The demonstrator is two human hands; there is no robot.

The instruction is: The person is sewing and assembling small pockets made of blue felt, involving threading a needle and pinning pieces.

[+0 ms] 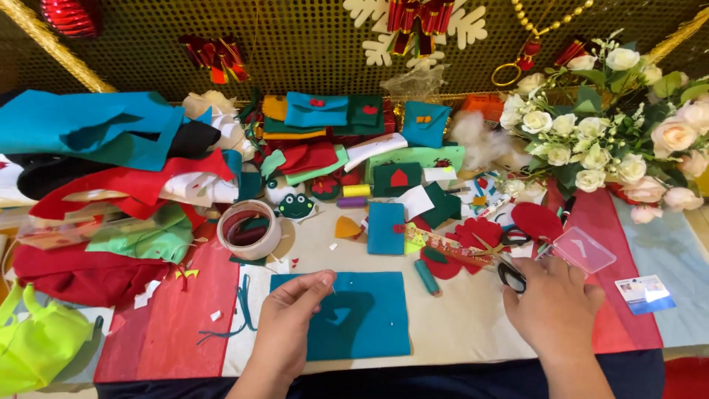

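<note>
Over on the far left, a bright green bag (33, 343) hangs at the bench (465, 325) edge, and big piles of soft felt (111, 185) in blue, red, black and green fill that side. A round roll of tape (249, 229) sits near the piles, with a little green frog face (296, 207) just beside it. Close to the front edge there is some bare room, and a flat teal felt sheet (369, 314) lies there. It is a rectangle with smooth, straight sides. The left hand (284, 329) rests on the sheet's left part. Its thumb and first finger are pinched narrow, near the sheet's top edge, maybe on a thin pin, but that is too small to tell. The hand's dark shadow falls on the sheet.

Next comes a strip of bare cream bench, well apart from the sheet. A small teal thread spool (427, 278) lies above it. The right hand (554, 307) lies past that strip, fingers curled down on the black handles of the scissors (511, 275). Red felt shapes (480, 236) and a clear plastic box (583, 250) sit just behind this hand. A small card (645, 294) lies at the far right, under white and pink flowers (613, 140).
</note>
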